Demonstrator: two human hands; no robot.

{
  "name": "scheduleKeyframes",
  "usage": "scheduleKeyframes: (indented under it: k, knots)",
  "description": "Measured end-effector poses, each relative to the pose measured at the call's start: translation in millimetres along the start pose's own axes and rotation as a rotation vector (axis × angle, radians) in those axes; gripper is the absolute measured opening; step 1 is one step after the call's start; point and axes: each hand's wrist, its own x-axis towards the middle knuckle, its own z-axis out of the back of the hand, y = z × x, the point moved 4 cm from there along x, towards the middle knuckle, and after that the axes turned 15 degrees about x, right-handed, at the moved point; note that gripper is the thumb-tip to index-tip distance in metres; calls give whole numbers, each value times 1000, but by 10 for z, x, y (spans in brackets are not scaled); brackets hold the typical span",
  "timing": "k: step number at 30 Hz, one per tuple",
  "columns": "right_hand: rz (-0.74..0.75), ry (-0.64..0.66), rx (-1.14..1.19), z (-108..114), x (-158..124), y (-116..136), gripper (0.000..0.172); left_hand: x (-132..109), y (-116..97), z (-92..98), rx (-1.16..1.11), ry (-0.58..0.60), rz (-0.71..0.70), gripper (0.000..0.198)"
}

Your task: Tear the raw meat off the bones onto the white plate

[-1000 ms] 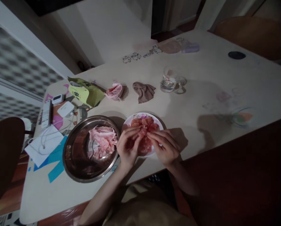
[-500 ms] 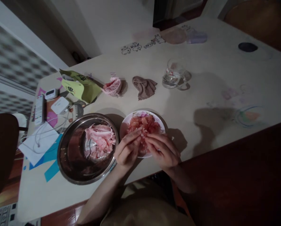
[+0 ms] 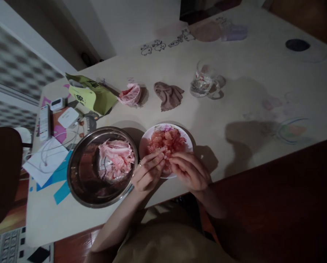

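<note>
Over the near part of a white patterned plate (image 3: pixel 143 142), my left hand (image 3: pixel 148 172) and my right hand (image 3: pixel 192 171) face each other with fingertips nearly touching. Both are closed in a pinch on a small, pale pink piece of pomelo (image 3: pixel 166 156), largely hidden by the fingers. Peeled pomelo flesh (image 3: pixel 167 138) is heaped on the plate. Left of it, a steel bowl (image 3: pixel 82 175) holds torn pink pomelo membranes (image 3: pixel 116 155). Behind, a chunk of pomelo (image 3: pixel 130 95) sits with its membrane still around it. A ring shows on my left hand.
A crumpled brown cloth (image 3: pixel 169 96) and a glass mug (image 3: pixel 202 83) of clear liquid stand behind the plate. At the left are a green bag (image 3: pixel 94 95), a remote control (image 3: pixel 45 122), a white device (image 3: pixel 68 117) with a cable, and paper (image 3: pixel 47 157).
The camera view has tilted slightly, so the things on the table appear a little higher. Both hands stay pinched over the plate, with only small finger movement.
</note>
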Motion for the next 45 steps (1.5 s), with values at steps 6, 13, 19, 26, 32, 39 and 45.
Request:
scheduleKeyframes:
  k: [6,13,19,26,32,39,45]
  knots:
    - [-15,22,22,-28,-7,-12,12,-5,-13,31,-29,10,2,14]
    - [-10,30,-44,12,-20,16,18,-74,7,80,-15,70,-38,18]
    - [28,45,-26,6,-1,0,18,-16,-5,63,-53,70,2,19]
    - [-7,33,-38,8,-8,-26,16,-2,8,51,-88,95,-22,13]
    - [14,19,-36,58,-28,-12,17,5,2,29,-104,99,35,15]
    - [-27,66,-31,74,-60,20,25,54,16,9,-99,-1,101,18]
    - [-39,63,-53,52,-26,29,23,41,3,20,-71,24,69,23]
